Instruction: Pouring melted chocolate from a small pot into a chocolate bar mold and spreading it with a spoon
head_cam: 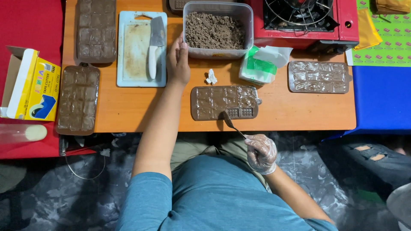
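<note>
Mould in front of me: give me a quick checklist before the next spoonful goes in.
1. Spoon held in the gloved right hand: ok, tip rests on the mould.
2. Mould flat on the table: ok.
3. Cells filled: not ok, two at the near right edge are bare.
4. Tub of brown crumbs within reach: ok, the left hand touches its wall.
5. Spoon loaded: cannot tell, the bowl is too small to see.
6. Knife out of the way: ok, it lies on the cutting board, left of the left hand.
</note>
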